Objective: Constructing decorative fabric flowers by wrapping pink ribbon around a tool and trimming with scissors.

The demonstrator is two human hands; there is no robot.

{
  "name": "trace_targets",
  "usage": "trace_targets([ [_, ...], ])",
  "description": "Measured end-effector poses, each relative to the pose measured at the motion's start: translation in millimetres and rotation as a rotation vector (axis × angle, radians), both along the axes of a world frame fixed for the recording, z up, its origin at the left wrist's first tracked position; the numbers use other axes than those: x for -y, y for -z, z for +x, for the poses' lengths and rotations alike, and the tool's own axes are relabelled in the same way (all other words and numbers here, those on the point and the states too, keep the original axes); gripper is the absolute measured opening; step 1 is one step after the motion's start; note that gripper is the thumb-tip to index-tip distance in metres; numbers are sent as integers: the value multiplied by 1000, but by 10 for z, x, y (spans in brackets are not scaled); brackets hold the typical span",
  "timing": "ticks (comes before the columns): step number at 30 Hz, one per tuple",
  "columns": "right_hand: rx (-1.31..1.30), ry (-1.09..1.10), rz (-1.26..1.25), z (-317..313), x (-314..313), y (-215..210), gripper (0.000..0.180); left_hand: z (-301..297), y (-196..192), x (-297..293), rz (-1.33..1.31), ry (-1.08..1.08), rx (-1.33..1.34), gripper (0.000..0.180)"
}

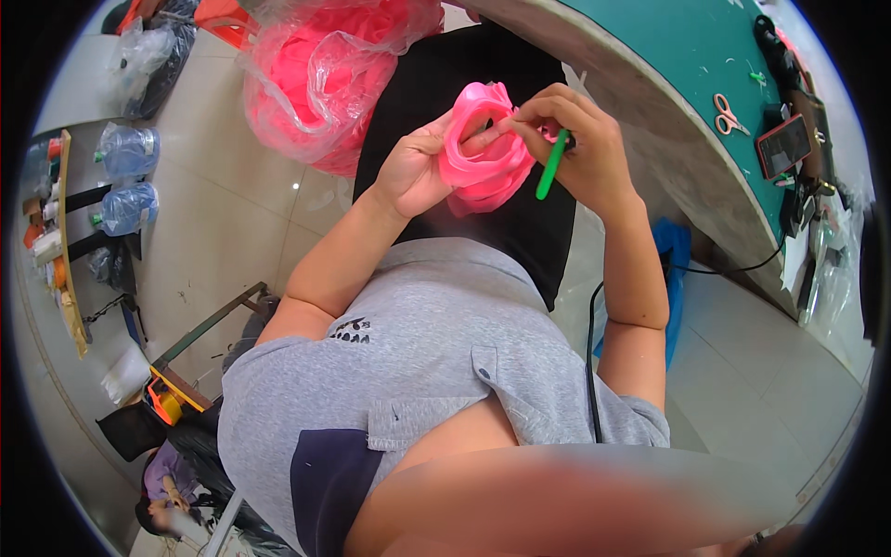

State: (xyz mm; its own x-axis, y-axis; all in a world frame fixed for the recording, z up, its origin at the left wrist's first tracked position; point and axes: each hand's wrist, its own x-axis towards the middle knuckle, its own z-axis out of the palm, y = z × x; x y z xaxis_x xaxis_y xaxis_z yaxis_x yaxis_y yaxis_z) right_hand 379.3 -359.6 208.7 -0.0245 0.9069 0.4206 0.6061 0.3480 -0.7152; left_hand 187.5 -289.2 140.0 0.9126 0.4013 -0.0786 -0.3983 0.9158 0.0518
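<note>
Overhead, upper right of the frame: a work table with a green top and a thick pale edge, carrying orange-handled scissors, a phone in a red case and dark clutter along its far rim. Floor: pale glossy tiles, filling the left and lower right. Upper centre: a large clear plastic bag, crinkled, stuffed with bright pink material. Left edge: two bluish water bottles lying beside a narrow wooden shelf. Centre: black cloth spread over the person's lap, matte and smooth. Above it, upper centre: a bundle of pink ribbon, glossy, looped into a soft rounded flower shape. Left hand: fingers curled around the bundle's left side, gripping it. Right hand: fingertips pinching the ribbon's upper edge, with a slim green tool held against the palm, slanting downward. Lower centre: grey shirt, marled knit, with a navy panel. Right of it: a black cable hanging down past a blue fabric item.
</note>
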Motion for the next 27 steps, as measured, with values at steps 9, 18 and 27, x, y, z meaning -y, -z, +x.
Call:
trace_targets([
  [9,316,49,96,-156,-170,195,15,30,108,4,29,-14,40,55],
  [18,-494,-257,-268,91,208,-212,10,-22,31,-120,90,-139,-50,46],
  [27,-891,-92,72,520,233,-131,8,-29,48,-187,79,-194,-71,46],
])
